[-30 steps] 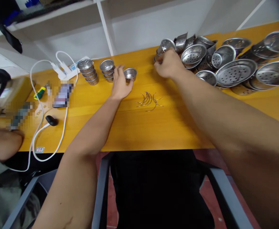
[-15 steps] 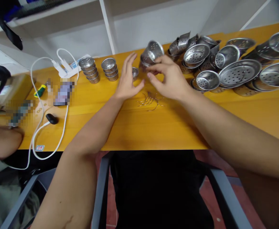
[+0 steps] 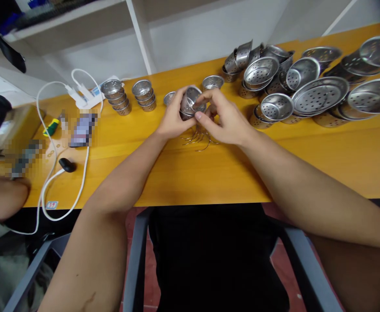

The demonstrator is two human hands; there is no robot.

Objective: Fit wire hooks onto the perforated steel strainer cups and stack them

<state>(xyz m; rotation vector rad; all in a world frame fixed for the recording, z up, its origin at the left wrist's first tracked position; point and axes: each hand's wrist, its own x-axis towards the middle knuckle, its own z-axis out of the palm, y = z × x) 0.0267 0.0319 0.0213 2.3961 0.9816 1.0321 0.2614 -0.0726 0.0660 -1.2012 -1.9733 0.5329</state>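
Observation:
My left hand (image 3: pixel 173 118) is wrapped round the left side of perforated metal cups (image 3: pixel 188 102), one tilted inside another, above the wooden table. My right hand (image 3: pixel 226 116) has its thumb and bent fingers closed at the right rim of the same cups; its exact hold is partly hidden. Just below the hands lies a bunch of thin, copper-coloured wires (image 3: pixel 200 141), partly covered by them. A small metal cup (image 3: pixel 168 98) sits behind my left hand, and another metal cup (image 3: pixel 213 81) stands behind my right hand.
Two stacks of perforated cups, a left stack (image 3: pixel 114 96) and a shorter stack (image 3: pixel 143 93), stand near the wall. Many perforated cups and dishes (image 3: pixel 320 96) crowd the right. A power strip (image 3: pixel 89 99), phone (image 3: pixel 83 130), white cable and green-yellow screwdriver (image 3: pixel 51 128) lie left, beside another person's arm (image 3: pixel 3 197).
My right hand has brought the cups down and left, and my left hand has closed round them. The metal cup behind my right hand now shows.

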